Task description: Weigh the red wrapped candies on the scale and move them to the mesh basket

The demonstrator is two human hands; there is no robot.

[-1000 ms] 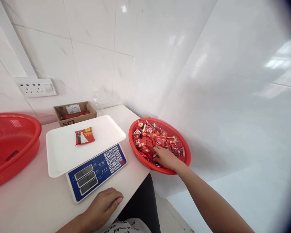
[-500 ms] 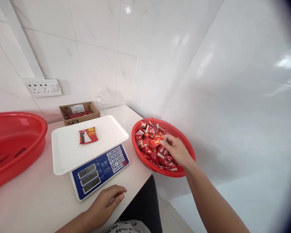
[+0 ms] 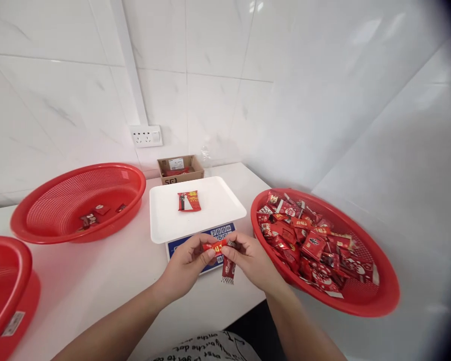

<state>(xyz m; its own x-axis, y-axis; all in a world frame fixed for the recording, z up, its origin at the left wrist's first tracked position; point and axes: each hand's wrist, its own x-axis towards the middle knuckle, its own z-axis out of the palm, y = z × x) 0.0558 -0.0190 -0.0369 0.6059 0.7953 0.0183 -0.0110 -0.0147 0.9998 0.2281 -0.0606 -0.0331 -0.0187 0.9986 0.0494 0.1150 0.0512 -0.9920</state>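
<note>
My left hand (image 3: pixel 188 263) pinches one end of a small bright red candy packet (image 3: pixel 218 246) with gold print. At the other end, my right hand (image 3: pixel 251 258) grips the same packet, together with a dark red candy packet (image 3: pixel 228 268) that hangs down below its fingers. Both hands are in front of a blue and white digital scale (image 3: pixel 173 245), hiding much of its keypad and display. On the scale's white tray (image 3: pixel 221 200) lies a flat red packet (image 3: pixel 189 201) picturing a couple. To the right, a red plastic basket (image 3: pixel 383 296) holds many wrapped candies (image 3: pixel 313 244).
Two more red baskets stand at the left; the farther basket (image 3: pixel 33 213) contains several small packets, and the nearer basket (image 3: pixel 13 286) is cut off by the frame. Behind the scale sits a cardboard box (image 3: pixel 197 173) with red packets inside. A wall socket (image 3: pixel 146 136) is above it.
My right hand has left the right basket with candy packets and come over to the scale. My left hand has risen from the table to meet it and grips one packet. The view has turned left.
</note>
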